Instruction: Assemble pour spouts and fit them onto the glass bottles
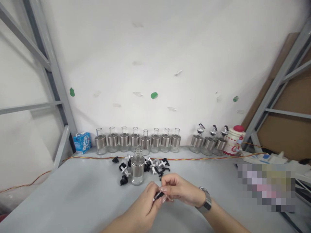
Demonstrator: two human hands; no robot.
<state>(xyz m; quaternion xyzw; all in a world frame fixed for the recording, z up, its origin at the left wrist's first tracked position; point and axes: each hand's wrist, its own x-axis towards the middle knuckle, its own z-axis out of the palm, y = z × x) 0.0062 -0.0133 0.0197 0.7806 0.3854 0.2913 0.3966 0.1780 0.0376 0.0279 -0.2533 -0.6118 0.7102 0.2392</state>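
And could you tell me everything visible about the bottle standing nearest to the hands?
The bottle looks like clear glass, with a silvery, metal-looking sleeve around its middle and no stopper visible in its neck. It stands upright on the grey table, among loose black and silver parts; whether any touch it is unclear. The left hand is close but apart from it.

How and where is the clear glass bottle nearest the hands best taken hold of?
Probably around the wide silver metal band of the clear glass bottle, from the near side: the bottle stands upright, and loose black and silver spout parts lie on both sides.
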